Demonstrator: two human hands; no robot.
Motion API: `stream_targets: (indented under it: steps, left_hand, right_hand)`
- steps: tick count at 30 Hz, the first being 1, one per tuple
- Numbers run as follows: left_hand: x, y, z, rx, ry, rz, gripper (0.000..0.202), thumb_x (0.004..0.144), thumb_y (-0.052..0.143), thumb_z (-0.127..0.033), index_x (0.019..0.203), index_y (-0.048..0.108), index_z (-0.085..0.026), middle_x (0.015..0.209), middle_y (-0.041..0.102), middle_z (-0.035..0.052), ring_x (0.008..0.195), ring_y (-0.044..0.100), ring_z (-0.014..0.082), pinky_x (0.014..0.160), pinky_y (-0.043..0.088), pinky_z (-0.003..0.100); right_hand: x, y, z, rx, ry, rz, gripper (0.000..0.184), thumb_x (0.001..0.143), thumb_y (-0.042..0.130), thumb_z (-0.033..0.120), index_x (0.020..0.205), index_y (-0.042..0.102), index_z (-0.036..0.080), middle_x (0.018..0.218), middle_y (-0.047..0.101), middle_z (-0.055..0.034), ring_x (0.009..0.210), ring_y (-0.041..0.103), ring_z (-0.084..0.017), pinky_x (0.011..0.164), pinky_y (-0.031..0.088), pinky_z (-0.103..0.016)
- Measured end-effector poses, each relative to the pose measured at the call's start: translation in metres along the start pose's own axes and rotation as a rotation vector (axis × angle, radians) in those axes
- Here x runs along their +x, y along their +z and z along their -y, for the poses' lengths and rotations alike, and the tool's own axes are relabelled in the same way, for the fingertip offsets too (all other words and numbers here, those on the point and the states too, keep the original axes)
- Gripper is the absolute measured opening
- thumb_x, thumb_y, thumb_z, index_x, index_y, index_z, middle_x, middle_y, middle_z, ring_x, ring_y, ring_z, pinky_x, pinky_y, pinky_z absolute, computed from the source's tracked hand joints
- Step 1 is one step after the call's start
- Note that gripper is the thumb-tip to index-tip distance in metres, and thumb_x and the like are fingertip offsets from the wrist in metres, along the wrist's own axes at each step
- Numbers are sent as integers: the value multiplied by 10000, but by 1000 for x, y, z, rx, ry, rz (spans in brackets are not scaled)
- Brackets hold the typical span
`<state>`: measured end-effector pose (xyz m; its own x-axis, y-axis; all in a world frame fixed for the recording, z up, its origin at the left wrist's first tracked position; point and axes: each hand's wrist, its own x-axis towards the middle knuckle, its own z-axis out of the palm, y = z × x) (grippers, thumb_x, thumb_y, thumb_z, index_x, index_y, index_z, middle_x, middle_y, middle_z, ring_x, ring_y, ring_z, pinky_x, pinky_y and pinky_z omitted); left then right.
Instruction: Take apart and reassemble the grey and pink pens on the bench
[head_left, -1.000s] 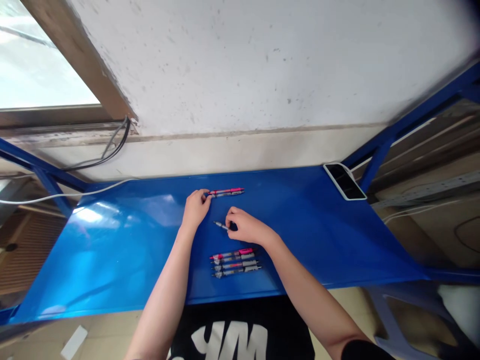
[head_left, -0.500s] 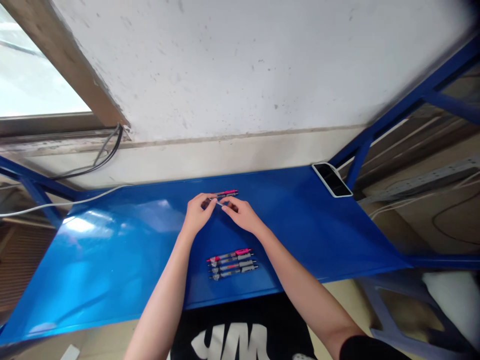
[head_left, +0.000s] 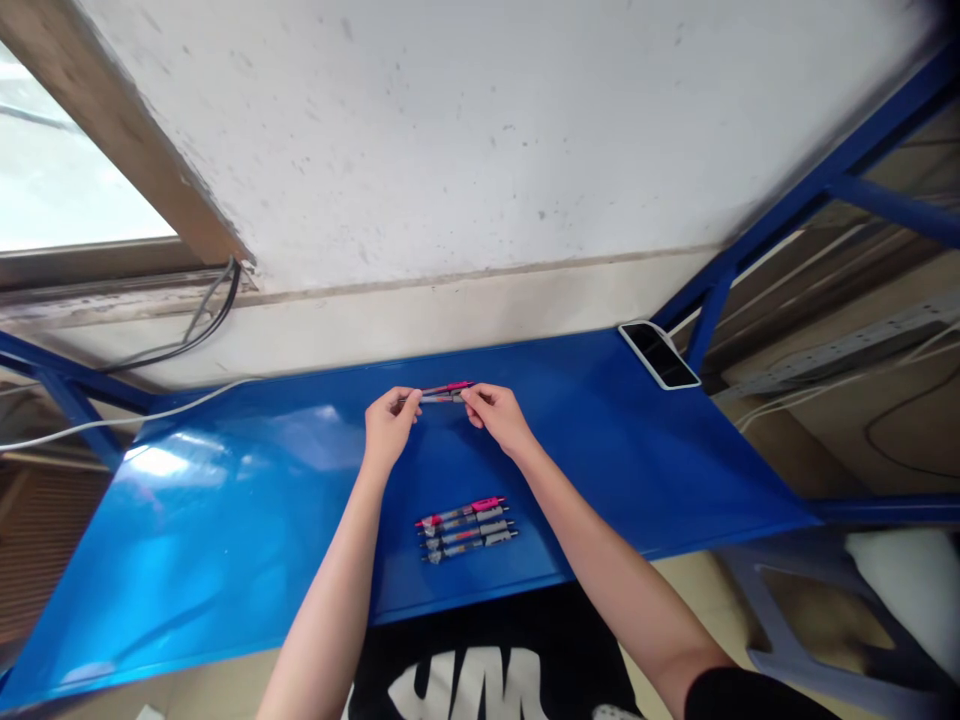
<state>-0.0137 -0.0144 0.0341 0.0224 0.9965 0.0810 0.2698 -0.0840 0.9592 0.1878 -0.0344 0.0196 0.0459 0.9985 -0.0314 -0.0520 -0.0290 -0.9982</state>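
Note:
My left hand (head_left: 391, 425) and my right hand (head_left: 499, 418) meet near the back of the blue table (head_left: 225, 540). Between their fingertips is a small bundle of pink and grey retractable pens (head_left: 442, 392), pinched from both ends. Closer to me, below both hands and untouched, several similar pens (head_left: 466, 530) lie side by side in a tight row. The bundle's middle shows, while its ends are partly hidden by my fingers.
A smartphone (head_left: 660, 356) lies at the table's back right corner. A white cable (head_left: 150, 420) crosses the back left edge. A white wall (head_left: 450, 150) rises behind, and blue steel frame bars (head_left: 817, 190) run along the right.
My right hand has moved up and left, bringing its pen to the pens at my left hand. Both hands now pinch them together, and the view has shifted slightly.

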Motion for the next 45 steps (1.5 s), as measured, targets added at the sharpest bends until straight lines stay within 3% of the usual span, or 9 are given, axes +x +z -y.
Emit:
stream_targets:
  steps: [5, 10, 16, 19, 30, 36, 41, 45]
  left_hand:
    - [-1, 0, -2, 91, 48, 98, 313, 906, 609, -462, 907, 721, -170, 687, 689, 15, 588, 605, 141, 593, 465, 255]
    - [-2, -3, -3, 250, 127, 146, 392, 961, 536, -451, 692, 629, -181, 631, 640, 2, 595, 568, 143, 612, 419, 264]
    - [-5, -1, -2, 293, 257, 165, 204, 904, 674, -380, 923, 733, -186, 896, 746, 37, 700, 619, 158, 683, 467, 274]
    - [-4, -1, 1, 297, 278, 182, 189, 914, 680, -367, 904, 738, -188, 899, 752, 47, 710, 630, 168, 686, 475, 282]
    - [-1, -8, 5, 256, 299, 297, 241, 963, 617, -372, 979, 766, -183, 975, 784, 72, 841, 695, 218, 791, 526, 318]
    - [-2, -10, -1, 295, 204, 342, 273, 957, 599, -386, 894, 768, -181, 810, 757, 36, 714, 653, 193, 681, 483, 283]
    - [-1, -10, -2, 321, 194, 309, 368, 975, 538, -406, 781, 754, -181, 764, 742, 42, 694, 638, 185, 704, 479, 292]
    - [0, -11, -1, 343, 205, 289, 499, 1008, 461, -417, 643, 711, -185, 690, 705, 44, 675, 627, 183, 732, 478, 302]
  right_hand:
    - [0, 3, 3, 89, 92, -58, 498, 774, 749, 647, 646, 630, 181, 481, 479, 40, 375, 374, -73, 384, 241, -244]
    - [1, 4, 2, 163, 142, -84, 559, 723, 773, 698, 646, 661, 156, 440, 412, 57, 360, 318, -58, 360, 211, -232]
    - [1, 4, 0, 147, 186, -135, 554, 712, 797, 672, 578, 621, 164, 409, 390, 58, 348, 297, -54, 349, 205, -231]
    - [2, 4, 0, 163, 192, -144, 550, 707, 804, 665, 567, 611, 169, 396, 382, 61, 342, 297, -56, 349, 205, -233]
    - [2, 3, -4, 145, 99, -60, 525, 713, 793, 668, 623, 615, 182, 445, 428, 60, 371, 362, -78, 393, 261, -255]
    - [1, -2, -2, -27, -7, -40, 411, 806, 725, 591, 698, 639, 204, 462, 506, 44, 432, 420, -113, 475, 330, -264]
    - [2, -1, -3, -18, -74, 22, 244, 809, 723, 456, 862, 685, 221, 709, 664, 0, 651, 604, -166, 653, 482, -292]
    - [2, 1, -5, 35, -123, 70, 149, 796, 715, 357, 779, 651, 224, 856, 678, -17, 752, 631, -172, 720, 493, -303]
